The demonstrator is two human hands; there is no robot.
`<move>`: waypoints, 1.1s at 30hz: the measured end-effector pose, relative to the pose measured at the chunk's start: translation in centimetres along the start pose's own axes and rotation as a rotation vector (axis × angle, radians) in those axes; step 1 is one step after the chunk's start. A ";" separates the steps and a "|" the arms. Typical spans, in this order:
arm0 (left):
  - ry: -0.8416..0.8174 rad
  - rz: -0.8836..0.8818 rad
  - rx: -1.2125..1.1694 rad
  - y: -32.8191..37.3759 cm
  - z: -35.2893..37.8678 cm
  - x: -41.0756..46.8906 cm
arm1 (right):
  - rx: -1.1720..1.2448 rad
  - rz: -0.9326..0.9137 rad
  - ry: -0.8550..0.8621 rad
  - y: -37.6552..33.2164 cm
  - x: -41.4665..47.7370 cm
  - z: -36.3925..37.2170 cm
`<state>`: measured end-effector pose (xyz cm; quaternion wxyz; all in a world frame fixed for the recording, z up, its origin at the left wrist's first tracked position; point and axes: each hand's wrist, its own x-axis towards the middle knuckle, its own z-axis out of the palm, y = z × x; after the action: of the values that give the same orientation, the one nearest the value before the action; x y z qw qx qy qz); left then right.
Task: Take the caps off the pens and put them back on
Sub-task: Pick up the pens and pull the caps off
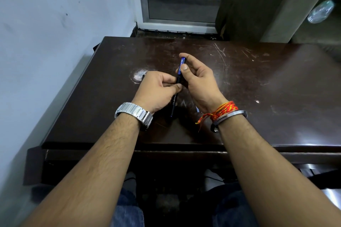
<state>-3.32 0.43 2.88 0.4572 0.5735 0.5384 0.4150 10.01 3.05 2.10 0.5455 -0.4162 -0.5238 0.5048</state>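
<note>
Both hands hold one pen above the dark wooden table [258, 88]. The pen [173, 102] has a black barrel with white lettering, and its lower end points toward me. My left hand [156, 90] pinches the barrel near its middle. My right hand [197, 81] grips the blue cap [181, 64] at the pen's far end between thumb and forefinger. The cap sits on the barrel, or right against it; I cannot tell which. A small blue object [197, 110] peeks out beneath my right wrist.
The scratched table stands against a white wall [55, 33] on the left. A worn pale patch [138, 75] marks the top beside my left hand. Behind the table are a metal-framed door [180, 5] and a dark curtain [249, 5]. My knees are under the front edge.
</note>
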 end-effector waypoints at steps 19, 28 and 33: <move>0.309 -0.237 0.486 -0.3 -1.5 -0.4 | -0.289 0.065 0.206 1.9 0.5 -0.4; 0.442 -0.229 0.654 -0.3 -2.6 0.4 | -0.455 0.045 0.174 1.8 -0.1 -0.2; 0.471 -0.230 0.707 -0.6 -2.7 0.7 | -0.497 0.041 0.155 1.6 -0.3 -0.1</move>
<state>-6.06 1.30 2.97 0.1409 0.5206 0.7973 0.2711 9.93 2.97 0.51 0.4547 -0.5854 -0.5798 0.3382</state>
